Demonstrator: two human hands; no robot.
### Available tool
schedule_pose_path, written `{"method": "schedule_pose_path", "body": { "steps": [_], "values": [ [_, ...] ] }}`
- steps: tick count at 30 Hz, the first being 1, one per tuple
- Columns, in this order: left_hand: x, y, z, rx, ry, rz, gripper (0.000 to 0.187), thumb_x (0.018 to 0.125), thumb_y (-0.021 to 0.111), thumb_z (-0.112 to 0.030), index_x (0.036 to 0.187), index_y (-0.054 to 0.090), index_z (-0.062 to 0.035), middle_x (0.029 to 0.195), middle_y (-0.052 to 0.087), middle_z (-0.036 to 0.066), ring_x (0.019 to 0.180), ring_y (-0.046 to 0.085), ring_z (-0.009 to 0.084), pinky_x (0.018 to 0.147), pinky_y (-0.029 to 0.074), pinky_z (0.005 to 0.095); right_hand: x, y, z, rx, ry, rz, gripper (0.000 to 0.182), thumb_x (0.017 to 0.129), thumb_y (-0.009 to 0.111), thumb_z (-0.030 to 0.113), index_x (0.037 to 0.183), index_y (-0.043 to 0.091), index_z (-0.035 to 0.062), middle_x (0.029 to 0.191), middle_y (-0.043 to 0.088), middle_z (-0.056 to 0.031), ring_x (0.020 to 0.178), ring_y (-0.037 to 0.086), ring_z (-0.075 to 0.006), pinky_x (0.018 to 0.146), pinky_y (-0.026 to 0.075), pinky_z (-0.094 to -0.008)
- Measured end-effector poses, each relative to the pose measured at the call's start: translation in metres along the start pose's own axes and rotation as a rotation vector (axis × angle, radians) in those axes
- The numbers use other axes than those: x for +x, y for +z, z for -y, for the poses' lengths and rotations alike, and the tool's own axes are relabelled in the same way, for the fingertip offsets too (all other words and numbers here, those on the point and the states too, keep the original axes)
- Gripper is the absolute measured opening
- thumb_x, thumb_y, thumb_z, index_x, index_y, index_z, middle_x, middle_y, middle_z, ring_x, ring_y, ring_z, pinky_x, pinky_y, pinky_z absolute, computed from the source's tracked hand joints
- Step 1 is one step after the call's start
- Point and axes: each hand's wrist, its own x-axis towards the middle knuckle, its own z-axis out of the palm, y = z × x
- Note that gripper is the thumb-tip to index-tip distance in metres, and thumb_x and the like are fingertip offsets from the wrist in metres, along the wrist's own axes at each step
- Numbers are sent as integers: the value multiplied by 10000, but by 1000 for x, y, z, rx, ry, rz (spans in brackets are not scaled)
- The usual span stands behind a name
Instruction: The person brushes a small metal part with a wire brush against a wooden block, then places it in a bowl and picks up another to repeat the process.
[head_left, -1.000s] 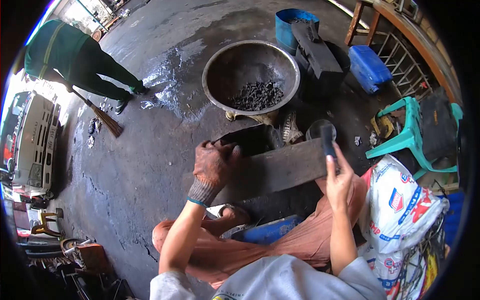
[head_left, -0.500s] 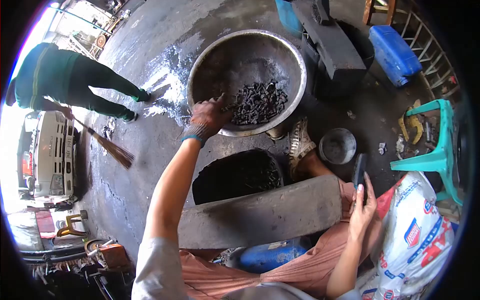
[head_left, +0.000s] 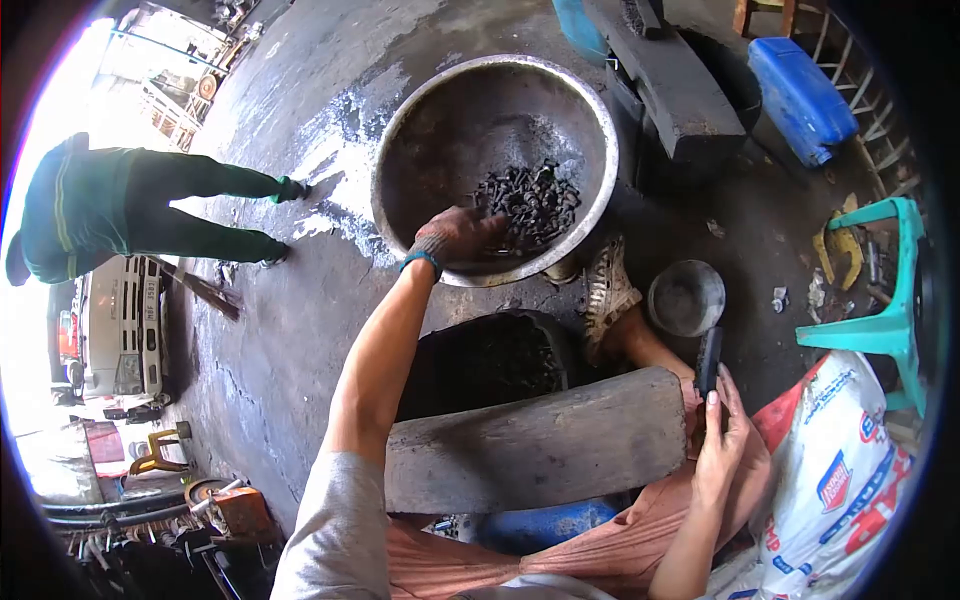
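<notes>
My left hand (head_left: 462, 238), in a dirty knitted glove with a blue-green cuff, reaches over the near rim of a large metal basin (head_left: 440, 130). Its fingers are at the edge of a pile of small dark metal pieces (head_left: 535, 205); they are too dark and blurred to show whether they hold anything. My right hand (head_left: 722, 440) holds a dark, narrow object (head_left: 709, 360) upright at the right end of a thick wooden beam (head_left: 540, 440). Beyond the beam sits a black container (head_left: 490, 360) with dark pieces inside.
A small round bowl (head_left: 687, 298) stands beside my foot. A teal plastic stool (head_left: 880, 340), a white printed sack (head_left: 830, 480) and a blue jerrycan (head_left: 802, 100) are at the right. Another person (head_left: 150, 205) with a broom (head_left: 203, 290) bends near a vehicle (head_left: 122, 325) at the left.
My left hand has moved right, closer into the pile. The view has shifted slightly. The other person's legs and broom have changed position.
</notes>
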Motion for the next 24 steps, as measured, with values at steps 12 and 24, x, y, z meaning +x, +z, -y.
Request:
{"method": "schedule_pose_path", "body": {
  "steps": [12,24],
  "values": [
    [24,-8,46,-1002,-39,114,822,1101,391,-722,1497,658,-53,1358,765,127,1205,716,200,1094,512,342,-2,1,-7,-41,-13,31,366,1104,588,46,1451,646,-53,1420,693,-171,1355,618,-269,1193,426,-402],
    [-4,-9,12,370,125,168,561,912,672,-613,1219,824,-168,1210,791,173,1146,764,319,1009,574,434,-1,6,-3,10,-24,63,366,1077,562,-51,1435,633,-78,1321,672,-131,1268,628,-224,1127,461,-357]
  ]
}}
